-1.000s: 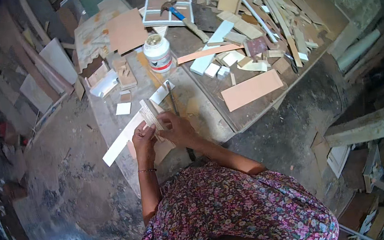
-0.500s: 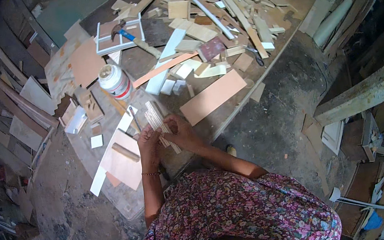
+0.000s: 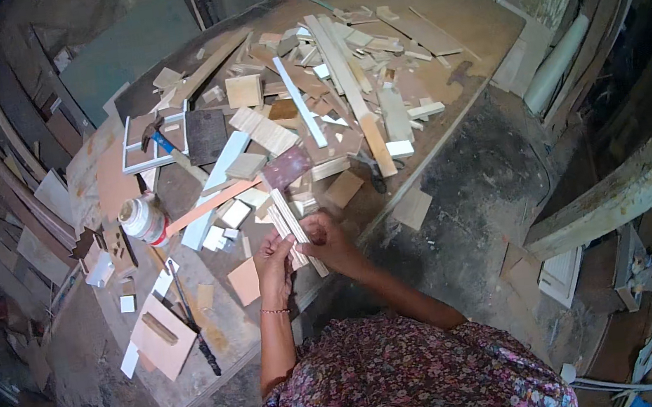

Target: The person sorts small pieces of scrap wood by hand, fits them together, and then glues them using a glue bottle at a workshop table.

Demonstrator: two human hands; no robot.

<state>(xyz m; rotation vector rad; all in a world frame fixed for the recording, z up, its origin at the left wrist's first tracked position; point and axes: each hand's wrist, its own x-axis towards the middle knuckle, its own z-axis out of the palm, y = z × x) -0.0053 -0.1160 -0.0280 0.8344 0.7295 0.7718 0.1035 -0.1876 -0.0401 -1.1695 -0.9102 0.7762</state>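
Over the near edge of the workbench, my left hand (image 3: 274, 262) and my right hand (image 3: 328, 241) grip a small bundle of narrow plywood strips (image 3: 287, 216) with layered, striped edges. The strips lie side by side and slant up and away from me. My left fingers close on their left side, while the right thumb and fingers press from the right. The lower ends show beneath my hands. Beside my left hand lies a thin peach-coloured board (image 3: 244, 281). Loose wood blocks and a dark red block (image 3: 286, 167) rest just beyond the strips.
A white glue jar (image 3: 145, 222), a blue-handled hammer (image 3: 165, 145) and a white frame (image 3: 139, 167) stand or lie to the left. Scrap wood and long battens (image 3: 346, 76) cover the far bench (image 3: 478, 40). A thin dark tool (image 3: 193, 322) lies at near left. A curved beam (image 3: 621, 170) juts in at right.
The view has turned, so the bench contents sit further left and lower in the picture. Both hands still hold the plywood strips, now further right over the bench, near the dark red block.
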